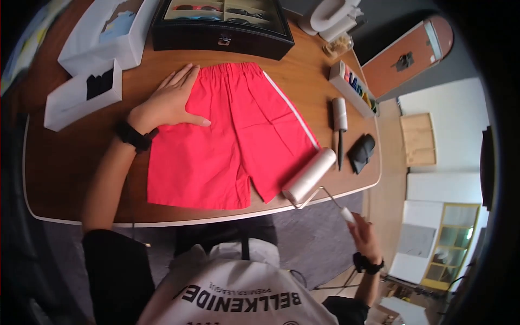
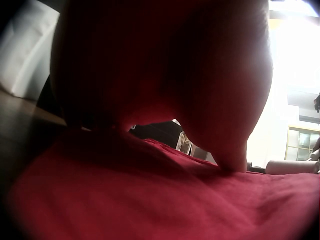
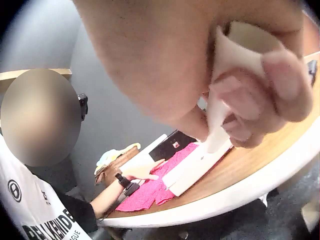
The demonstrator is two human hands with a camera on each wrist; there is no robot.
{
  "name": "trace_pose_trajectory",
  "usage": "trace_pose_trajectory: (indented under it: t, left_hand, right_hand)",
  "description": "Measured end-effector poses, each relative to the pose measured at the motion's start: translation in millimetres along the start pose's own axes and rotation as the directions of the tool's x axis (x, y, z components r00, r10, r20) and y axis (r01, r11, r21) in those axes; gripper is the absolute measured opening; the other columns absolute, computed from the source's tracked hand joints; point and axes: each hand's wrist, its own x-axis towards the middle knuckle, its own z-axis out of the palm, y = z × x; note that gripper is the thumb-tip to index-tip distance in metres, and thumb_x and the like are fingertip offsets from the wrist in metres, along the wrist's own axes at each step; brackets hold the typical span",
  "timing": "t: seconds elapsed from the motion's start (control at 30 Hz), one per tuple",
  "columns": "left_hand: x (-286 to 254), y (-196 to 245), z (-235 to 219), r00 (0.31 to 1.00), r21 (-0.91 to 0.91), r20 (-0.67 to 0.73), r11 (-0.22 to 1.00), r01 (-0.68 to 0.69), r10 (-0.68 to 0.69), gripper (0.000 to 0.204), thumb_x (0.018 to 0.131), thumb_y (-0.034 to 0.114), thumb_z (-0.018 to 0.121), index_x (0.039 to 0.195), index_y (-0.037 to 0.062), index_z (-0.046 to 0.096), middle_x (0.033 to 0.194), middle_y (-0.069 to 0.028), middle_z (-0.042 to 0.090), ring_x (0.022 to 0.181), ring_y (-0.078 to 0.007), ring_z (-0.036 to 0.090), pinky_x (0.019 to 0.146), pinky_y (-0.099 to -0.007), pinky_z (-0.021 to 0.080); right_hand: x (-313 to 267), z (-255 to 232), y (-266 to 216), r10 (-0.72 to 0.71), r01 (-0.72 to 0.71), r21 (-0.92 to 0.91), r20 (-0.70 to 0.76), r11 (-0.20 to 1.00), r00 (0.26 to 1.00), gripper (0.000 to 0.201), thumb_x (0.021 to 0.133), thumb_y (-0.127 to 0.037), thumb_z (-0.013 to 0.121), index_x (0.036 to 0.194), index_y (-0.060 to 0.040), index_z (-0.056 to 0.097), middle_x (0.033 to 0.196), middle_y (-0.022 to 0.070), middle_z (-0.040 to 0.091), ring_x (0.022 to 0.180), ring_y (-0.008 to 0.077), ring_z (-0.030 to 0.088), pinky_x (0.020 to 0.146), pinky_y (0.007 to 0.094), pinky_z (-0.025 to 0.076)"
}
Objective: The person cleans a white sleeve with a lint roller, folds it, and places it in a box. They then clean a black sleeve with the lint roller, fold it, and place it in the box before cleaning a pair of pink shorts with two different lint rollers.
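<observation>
Red shorts (image 1: 200,157) with a white side stripe lie spread on the wooden table, waistband away from the person. The left hand (image 1: 172,100) rests on their upper left part, fingers extended and thumb apart; in the left wrist view the hand (image 2: 165,75) touches the red cloth (image 2: 125,195). The right hand (image 1: 366,238), beyond the table's front edge, grips the white handle (image 1: 347,215) of a lint roller, whose white roll (image 1: 310,174) lies at the right leg's outer hem. In the right wrist view, the right hand's (image 3: 240,85) fingers curl round that handle.
A black glasses case (image 1: 222,40) stands behind the shorts, white boxes (image 1: 84,100) at the back left. To the right are a smaller lint roller (image 1: 339,116), a black pouch (image 1: 362,153) and a narrow white box (image 1: 352,89) of colourful items.
</observation>
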Motion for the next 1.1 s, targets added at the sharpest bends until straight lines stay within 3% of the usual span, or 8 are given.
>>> trace_pose_trajectory:
  t: [0.27, 0.4, 0.43, 0.63, 0.7, 0.83, 0.9, 1.1]
  left_hand:
    - [6.8, 5.2, -11.4, 1.0, -0.048, 0.026, 0.999, -0.017, 0.018, 0.127, 0.076, 0.064, 0.085, 0.164, -0.0038, 0.024, 0.169, -0.0293, 0.028, 0.161, -0.0394, 0.018, 0.129, -0.0495, 0.02]
    - [-10.0, 56.6, -35.6, 0.995, 0.085, -0.068, 0.994, -0.067, 0.073, 0.092, 0.092, 0.048, 0.078, 0.158, -0.0042, 0.039, 0.17, -0.0243, 0.028, 0.161, -0.0389, 0.019, 0.128, -0.0504, 0.022]
    - [-17.6, 75.1, -42.4, 0.982, 0.165, -0.118, 0.978, -0.124, 0.145, 0.076, 0.094, 0.041, 0.078, 0.149, -0.003, 0.051, 0.159, -0.0251, 0.045, 0.154, -0.0386, 0.036, 0.123, -0.0502, 0.032]
    - [-70.8, 158.8, -54.8, 0.949, -0.549, 0.285, 0.835, 0.044, 0.137, 0.054, 0.102, 0.034, 0.071, 0.143, 0.0007, 0.06, 0.134, -0.0165, 0.069, 0.113, -0.0267, 0.07, 0.102, -0.0398, 0.053]
    - [-76.2, 171.8, -38.2, 0.944, -0.815, 0.21, 0.579, 0.025, 0.254, 0.067, 0.113, 0.041, 0.047, 0.16, -0.0038, 0.033, 0.149, -0.0214, 0.057, 0.132, -0.0274, 0.059, 0.111, -0.0415, 0.047]
    - [-87.4, 200.0, -28.9, 0.986, -0.979, 0.06, 0.182, 0.088, -0.157, 0.044, 0.116, 0.031, 0.038, 0.144, -0.0016, 0.044, 0.141, -0.0307, 0.058, 0.132, -0.0368, 0.061, 0.111, -0.0476, 0.046]
    - [-99.9, 204.1, -33.3, 0.942, -0.972, -0.044, 0.232, 0.036, -0.331, 0.028, 0.115, 0.028, 0.042, 0.125, 0.0023, 0.05, 0.133, -0.0298, 0.063, 0.126, -0.0397, 0.064, 0.108, -0.0497, 0.048]
    - [-153.9, 173.1, -15.1, 0.827, -0.994, 0.015, 0.08, 0.073, -0.561, 0.018, 0.111, 0.024, 0.051, 0.109, 0.0065, 0.052, 0.101, -0.0136, 0.065, 0.103, -0.0339, 0.071, 0.089, -0.0448, 0.059]
  right_hand:
    - [-42.0, 31.6, 34.3, 0.132, -0.094, 0.372, -0.078, 0.923, 0.988, 0.033, 0.107, -0.022, 0.064, 0.126, 0.0048, 0.068, 0.072, 0.0018, 0.058, 0.066, 0.0088, 0.048, 0.059, 0.0296, 0.041]
    - [-17.6, 17.5, -7.4, 0.001, 0.024, 0.411, -0.062, 0.911, 0.998, 0.034, 0.108, -0.022, 0.061, 0.129, 0.0048, 0.066, 0.079, 0.0061, 0.063, 0.069, 0.0102, 0.052, 0.064, 0.0294, 0.044]
    - [-7.2, 19.5, -16.2, -0.065, 0.097, 0.403, -0.091, 0.91, 0.994, 0.034, 0.108, -0.022, 0.059, 0.129, 0.0047, 0.065, 0.08, 0.0072, 0.064, 0.069, 0.0111, 0.053, 0.065, 0.0296, 0.045]
    - [59.1, 46.2, -113.6, -0.332, 0.396, 0.576, -0.218, 0.715, 0.918, 0.036, 0.109, -0.018, 0.054, 0.138, 0.0027, 0.058, 0.084, 0.0117, 0.065, 0.074, 0.0171, 0.062, 0.069, 0.0349, 0.051]
    - [81.8, 72.2, -153.0, -0.46, 0.558, 0.63, -0.334, 0.54, 0.823, 0.035, 0.108, -0.018, 0.054, 0.135, 0.004, 0.054, 0.084, 0.0279, 0.068, 0.076, 0.0417, 0.07, 0.067, 0.0489, 0.053]
    - [98.6, 127.5, -214.0, -0.61, 0.733, 0.581, -0.451, 0.354, 0.651, 0.035, 0.102, -0.011, 0.054, 0.132, 0.0065, 0.047, 0.086, 0.0312, 0.066, 0.079, 0.0525, 0.067, 0.064, 0.0581, 0.052]
    - [89.1, 129.4, -224.6, -0.682, 0.613, 0.682, -0.226, 0.399, 0.695, 0.038, 0.1, -0.009, 0.055, 0.133, 0.0066, 0.045, 0.091, 0.0324, 0.065, 0.082, 0.0527, 0.067, 0.065, 0.0591, 0.053]
    - [107.0, 118.6, -210.7, -0.818, 0.748, 0.543, -0.179, 0.381, 0.547, 0.036, 0.106, -0.027, 0.054, 0.13, 0.0, 0.052, 0.104, 0.0267, 0.069, 0.084, 0.0481, 0.071, 0.071, 0.0584, 0.056]
